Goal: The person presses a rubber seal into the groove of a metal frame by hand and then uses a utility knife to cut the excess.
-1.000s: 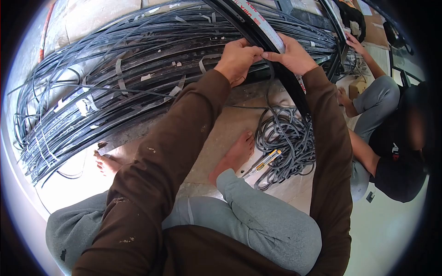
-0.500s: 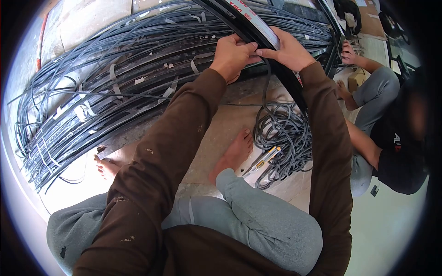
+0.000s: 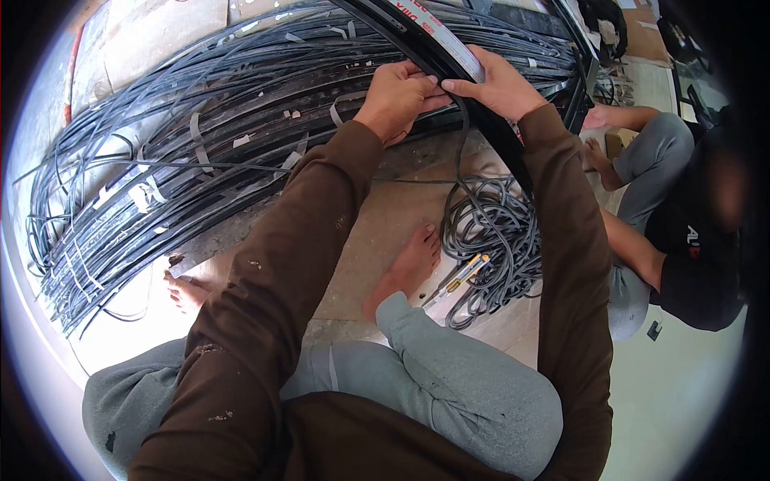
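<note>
A long black profile [image 3: 501, 140] with a white, red-lettered label strip [image 3: 437, 34] slants across the upper middle of the view. My left hand [image 3: 399, 98] pinches a thin black rubber strip [image 3: 463, 132] against the profile's near edge. From there the strip hangs down to a tangled coil [image 3: 497, 232] on the floor. My right hand [image 3: 501, 86] is wrapped round the profile, its thumb on the edge close to my left fingertips. A yellow and grey cutter knife [image 3: 467, 274] lies at the coil's left side.
Long bundles of dark strips [image 3: 265, 120], partly taped, spread over the upper left. My bare foot [image 3: 413, 260] is beside the coil. A co-worker [image 3: 690, 232] sits at the right, one hand [image 3: 595, 117] near another black frame [image 3: 579, 88]. Cardboard [image 3: 646, 36] stands at the upper right.
My left hand and forearm have shifted slightly left. The co-worker's hand has moved down and left along the other frame. My right hand has hardly moved.
</note>
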`<state>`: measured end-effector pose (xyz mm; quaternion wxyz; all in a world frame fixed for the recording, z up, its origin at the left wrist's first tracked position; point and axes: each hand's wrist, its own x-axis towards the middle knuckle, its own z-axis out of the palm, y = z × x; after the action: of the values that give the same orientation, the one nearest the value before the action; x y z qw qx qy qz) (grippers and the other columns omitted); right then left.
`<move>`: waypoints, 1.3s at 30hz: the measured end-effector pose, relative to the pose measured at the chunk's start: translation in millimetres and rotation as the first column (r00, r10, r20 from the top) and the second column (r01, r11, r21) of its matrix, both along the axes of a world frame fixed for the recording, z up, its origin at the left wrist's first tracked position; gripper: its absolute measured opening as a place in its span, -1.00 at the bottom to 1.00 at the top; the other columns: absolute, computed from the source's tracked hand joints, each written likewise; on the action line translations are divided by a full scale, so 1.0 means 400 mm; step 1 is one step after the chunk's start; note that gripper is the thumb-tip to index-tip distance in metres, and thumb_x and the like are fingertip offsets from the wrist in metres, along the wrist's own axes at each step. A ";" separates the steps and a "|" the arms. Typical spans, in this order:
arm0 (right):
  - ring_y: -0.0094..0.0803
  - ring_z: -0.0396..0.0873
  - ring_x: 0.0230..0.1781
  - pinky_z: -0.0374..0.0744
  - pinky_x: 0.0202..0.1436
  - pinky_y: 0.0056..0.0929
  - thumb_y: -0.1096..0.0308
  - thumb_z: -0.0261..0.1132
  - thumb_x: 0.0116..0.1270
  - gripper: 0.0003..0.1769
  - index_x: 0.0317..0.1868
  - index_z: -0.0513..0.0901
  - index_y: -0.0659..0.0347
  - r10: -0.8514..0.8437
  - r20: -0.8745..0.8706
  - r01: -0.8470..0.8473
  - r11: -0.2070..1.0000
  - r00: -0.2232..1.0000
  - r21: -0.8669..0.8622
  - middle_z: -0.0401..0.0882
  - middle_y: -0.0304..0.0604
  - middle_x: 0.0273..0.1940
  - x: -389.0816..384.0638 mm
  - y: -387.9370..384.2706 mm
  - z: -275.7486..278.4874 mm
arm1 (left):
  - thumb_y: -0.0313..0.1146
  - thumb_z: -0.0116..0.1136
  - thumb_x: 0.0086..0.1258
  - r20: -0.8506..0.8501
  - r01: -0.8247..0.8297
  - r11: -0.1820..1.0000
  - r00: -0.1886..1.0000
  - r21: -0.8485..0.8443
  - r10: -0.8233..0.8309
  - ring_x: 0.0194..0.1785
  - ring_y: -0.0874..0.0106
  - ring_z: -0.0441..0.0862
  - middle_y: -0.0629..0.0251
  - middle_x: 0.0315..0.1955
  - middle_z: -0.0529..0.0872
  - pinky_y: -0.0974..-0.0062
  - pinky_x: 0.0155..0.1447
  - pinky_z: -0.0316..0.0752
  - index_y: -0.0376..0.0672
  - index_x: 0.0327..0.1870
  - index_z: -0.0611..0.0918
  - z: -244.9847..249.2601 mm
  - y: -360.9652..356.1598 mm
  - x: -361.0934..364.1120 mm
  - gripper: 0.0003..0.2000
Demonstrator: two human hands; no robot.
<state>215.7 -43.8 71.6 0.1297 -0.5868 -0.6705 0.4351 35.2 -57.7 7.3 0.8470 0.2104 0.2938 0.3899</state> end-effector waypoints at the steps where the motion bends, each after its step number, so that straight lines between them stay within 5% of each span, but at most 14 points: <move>1: -0.34 0.58 0.01 0.51 0.16 -0.38 0.23 0.49 0.17 -0.39 0.16 0.51 0.37 0.005 0.026 -0.005 1.000 1.000 0.012 0.64 -0.04 0.00 0.002 0.000 -0.001 | -0.57 -0.03 0.50 -0.010 -0.003 1.000 1.000 0.002 0.003 0.10 0.27 0.65 0.04 0.06 0.61 0.32 0.26 0.63 -0.47 0.13 0.49 0.003 -0.002 0.002 -0.75; 15: -0.26 0.60 0.04 0.51 0.18 -0.35 0.19 0.53 0.13 -0.35 0.15 0.52 0.34 0.005 0.069 -0.011 0.996 0.998 0.092 0.65 0.00 0.01 0.002 0.001 -0.037 | -0.58 -0.02 0.49 -0.070 -0.043 0.999 0.997 -0.016 0.041 0.04 0.29 0.68 0.05 0.02 0.65 0.37 0.19 0.67 -0.44 0.11 0.51 -0.007 -0.012 0.011 -0.76; 24: -0.28 0.62 0.01 0.52 0.15 -0.35 0.15 0.52 0.13 -0.36 0.14 0.55 0.34 -0.068 0.018 0.069 0.996 0.998 -0.056 0.67 -0.01 -0.01 0.001 0.006 -0.048 | -0.58 -0.01 0.47 -0.066 -0.033 0.999 0.997 0.012 0.034 0.05 0.31 0.69 0.05 0.04 0.64 0.37 0.22 0.64 -0.48 0.10 0.51 -0.014 -0.013 0.010 -0.75; 39: -0.20 0.65 -0.03 0.56 0.09 -0.30 0.12 0.50 0.13 -0.37 0.11 0.57 0.34 -0.044 0.126 0.037 0.998 0.991 0.057 0.69 0.05 -0.05 -0.018 0.011 -0.103 | -0.52 -0.07 0.52 -0.117 -0.083 0.996 0.990 -0.029 0.079 -0.03 0.29 0.71 0.03 0.00 0.66 0.37 0.11 0.69 -0.50 0.07 0.53 -0.033 -0.008 -0.004 -0.75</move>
<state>208.4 -39.5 30.4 0.1113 -0.6230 -0.6770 0.3758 33.7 -60.9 -5.7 0.8153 0.2061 0.3575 0.4061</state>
